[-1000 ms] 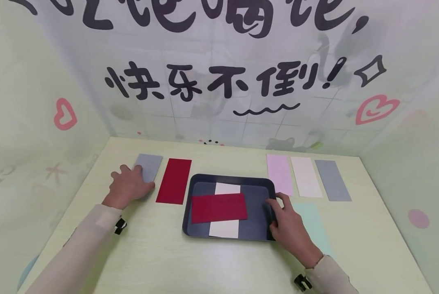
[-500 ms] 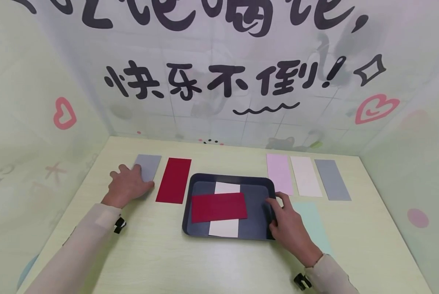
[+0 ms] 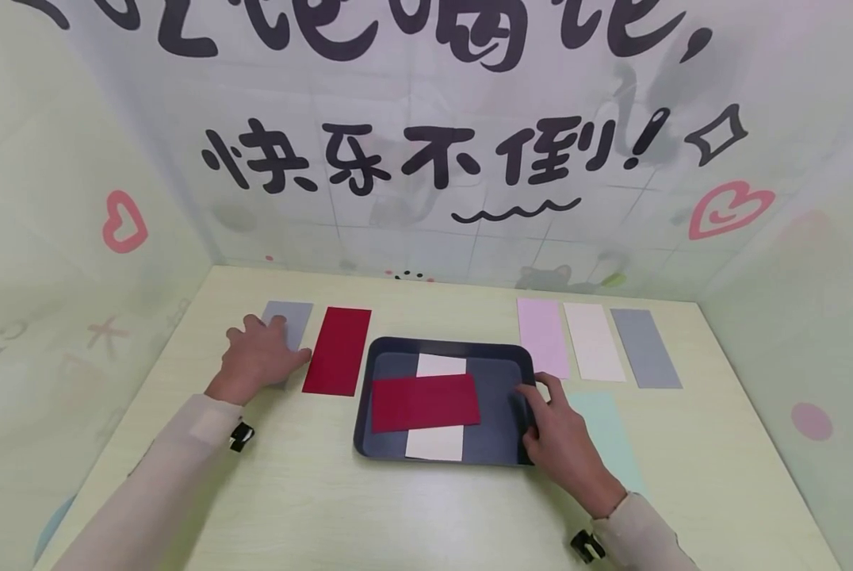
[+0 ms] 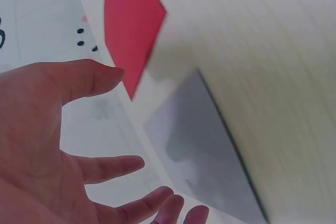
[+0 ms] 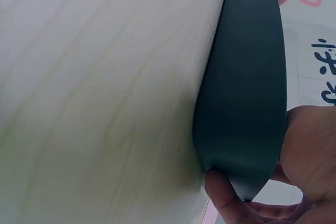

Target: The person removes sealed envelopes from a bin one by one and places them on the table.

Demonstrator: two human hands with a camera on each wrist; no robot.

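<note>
My left hand point(image 3: 258, 357) floats palm-down with loosely spread fingers gripping nothing over the grey card point(image 3: 296, 319), out at 10 o'clock from the dark tray point(image 3: 501, 412), whose 3 o'clock wall my right hand point(image 3: 565, 436) pinches. IMO thin card like that wants a fingertip worked under an edge, plus a light pinch so the tray can't skate. Left thumb sticks out toward the red card point(image 3: 338, 350) between 9 and 10; another red card point(image 3: 425, 403) crosses a white card point(image 3: 441, 365) in the tray.
</note>
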